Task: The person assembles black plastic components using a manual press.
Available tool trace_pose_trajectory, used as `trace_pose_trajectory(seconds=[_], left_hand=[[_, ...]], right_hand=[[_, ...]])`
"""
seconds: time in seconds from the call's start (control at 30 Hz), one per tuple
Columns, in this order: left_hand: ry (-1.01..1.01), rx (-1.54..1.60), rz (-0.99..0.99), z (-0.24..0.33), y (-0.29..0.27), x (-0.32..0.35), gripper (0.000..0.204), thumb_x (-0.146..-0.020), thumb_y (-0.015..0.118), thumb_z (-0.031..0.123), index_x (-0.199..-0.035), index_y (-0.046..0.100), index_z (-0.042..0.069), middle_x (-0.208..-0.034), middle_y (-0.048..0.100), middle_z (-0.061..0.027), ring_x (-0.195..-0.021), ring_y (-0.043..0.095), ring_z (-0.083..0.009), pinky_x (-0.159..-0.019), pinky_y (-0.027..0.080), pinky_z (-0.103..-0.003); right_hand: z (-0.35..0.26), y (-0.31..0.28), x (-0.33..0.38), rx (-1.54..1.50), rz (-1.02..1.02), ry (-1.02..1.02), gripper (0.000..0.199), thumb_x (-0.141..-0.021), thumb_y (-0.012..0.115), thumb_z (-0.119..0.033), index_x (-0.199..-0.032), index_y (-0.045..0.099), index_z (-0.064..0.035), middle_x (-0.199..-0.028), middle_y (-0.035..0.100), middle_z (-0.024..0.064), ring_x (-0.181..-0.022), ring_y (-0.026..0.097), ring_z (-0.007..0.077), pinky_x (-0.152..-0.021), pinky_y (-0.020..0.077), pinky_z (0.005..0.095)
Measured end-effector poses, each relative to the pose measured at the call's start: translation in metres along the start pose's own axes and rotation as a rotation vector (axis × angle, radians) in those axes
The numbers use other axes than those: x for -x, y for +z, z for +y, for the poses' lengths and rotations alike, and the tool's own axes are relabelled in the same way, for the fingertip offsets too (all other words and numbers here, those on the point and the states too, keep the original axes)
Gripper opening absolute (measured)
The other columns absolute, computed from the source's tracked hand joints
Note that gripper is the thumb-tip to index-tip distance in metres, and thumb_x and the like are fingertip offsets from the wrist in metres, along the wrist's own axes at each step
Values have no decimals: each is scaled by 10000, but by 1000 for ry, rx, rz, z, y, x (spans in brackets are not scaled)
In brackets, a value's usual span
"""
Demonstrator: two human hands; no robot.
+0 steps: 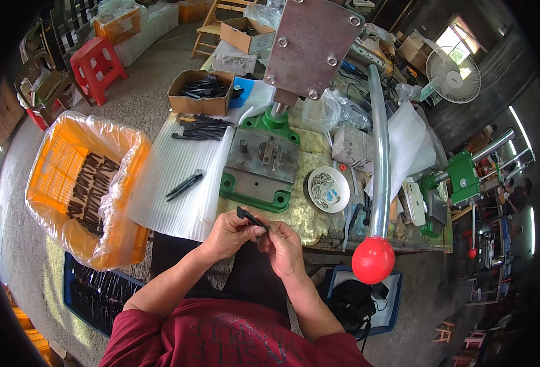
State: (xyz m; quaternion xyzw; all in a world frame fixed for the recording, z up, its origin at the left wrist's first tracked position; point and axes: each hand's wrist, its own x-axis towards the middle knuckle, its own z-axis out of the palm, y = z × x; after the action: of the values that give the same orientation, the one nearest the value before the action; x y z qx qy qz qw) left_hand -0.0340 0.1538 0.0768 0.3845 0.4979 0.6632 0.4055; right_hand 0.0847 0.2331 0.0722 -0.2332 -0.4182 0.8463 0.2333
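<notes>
In front of the press, my left hand [228, 237] pinches a slim black part [249, 218] with a wider knob at its upper left end. My right hand [282, 247] is closed at the part's other end, and its fingertips hide that tip. Beyond my hands stands the green-based hand press [261, 160] with a steel fixture plate. On the ribbed white foam sheet [160, 205] to the left lie a couple of similar black parts [185, 185] and, farther back, a loose pile of more [202, 128].
Left of the bench is a plastic-lined orange crate [136, 235] of black parts. A cardboard box [187, 105] holds more. Small metal pieces fill a white bowl [329, 204]. The press's steel lever [380, 153] with a red ball [373, 260] hangs at the right. A blue tray [398, 300] sits below.
</notes>
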Motion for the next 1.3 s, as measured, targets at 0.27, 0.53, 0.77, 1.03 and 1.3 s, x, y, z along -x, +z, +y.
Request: trace_pose_trajectory(seconds=[0.27, 0.53, 0.77, 1.03, 1.3], left_hand=[[-82, -16, 134, 8, -8, 4, 135, -783, 568, 113, -869, 574, 10, -751, 573, -15, -618, 519, -52, -562, 445, -177], [-118, -45, 182, 3, -17, 11, 163, -776, 578, 99, -889, 555, -16, -676, 526, 14, -600, 481, -38, -543, 425, -174], [-114, -70, 114, 4, -17, 12, 113, -768, 577, 68, -852, 566, -7, -677, 532, 7, -603, 479, -39, -545, 423, -177], [-124, -91, 110, 0, -17, 12, 101, -766, 575, 57, -843, 567, -8, -689, 547, -1, -616, 487, -39, -549, 435, -180], [-133, -53, 97, -1, -14, 11, 112, -775, 571, 76, -846, 562, -10, -688, 548, -5, -614, 489, -40, -545, 439, -185]], right_hand=[[-25, -35, -14, 617, 287, -370, 129, -834, 477, -130, -851, 518, -10, -670, 490, 1, -607, 430, 66, -572, 356, 187], [-69, -101, -58, 1207, 559, -642, 116, -779, 524, -92, -835, 536, 8, -739, 554, 101, -660, 517, 172, -627, 410, 274], [-80, -102, -75, 1811, 460, -374, 128, -741, 500, -115, -768, 546, 2, -751, 565, 181, -722, 538, 340, -635, 413, 417], [-77, -99, -83, 1962, 465, -276, 101, -732, 486, -107, -764, 526, -19, -747, 568, 159, -722, 546, 335, -652, 404, 449], [-86, -105, -83, 2120, 325, -205, 129, -731, 442, -66, -833, 468, 9, -807, 548, 196, -751, 537, 358, -649, 385, 478]])
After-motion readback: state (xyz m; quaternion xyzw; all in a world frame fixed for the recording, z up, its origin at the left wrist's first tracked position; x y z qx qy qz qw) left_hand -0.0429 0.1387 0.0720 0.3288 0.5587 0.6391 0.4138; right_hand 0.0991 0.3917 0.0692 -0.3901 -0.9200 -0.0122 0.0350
